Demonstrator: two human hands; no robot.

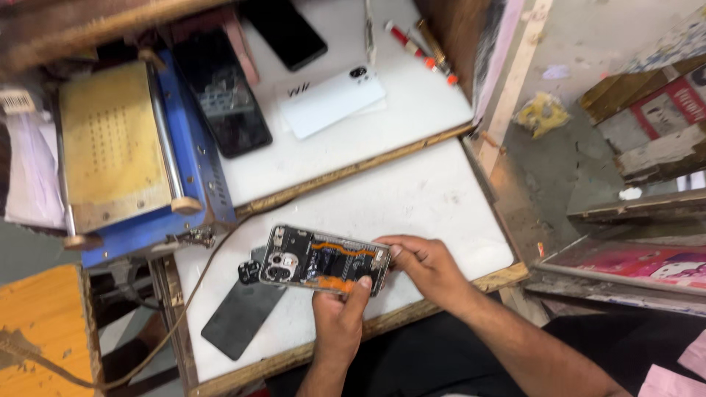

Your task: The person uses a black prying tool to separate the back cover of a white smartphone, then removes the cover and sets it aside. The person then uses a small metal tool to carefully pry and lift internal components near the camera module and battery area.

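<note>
Both hands [382, 287] grip the opened phone [327, 259], seemingly lifted off the white table [426, 198].

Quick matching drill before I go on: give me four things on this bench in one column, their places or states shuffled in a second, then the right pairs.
Things:
1. opened phone
2. white back cover
3. dark back panel
4. blue machine

Places or states:
A. lying flat on the lower white board, left of the hands
B. on the upper white board, camera hole at its top
C. held at one end by the left hand and the right hand, insides showing
D. at the bench's left edge, with a yellowed plate on top

Pairs: 1-C, 2-B, 3-A, 4-D
</note>
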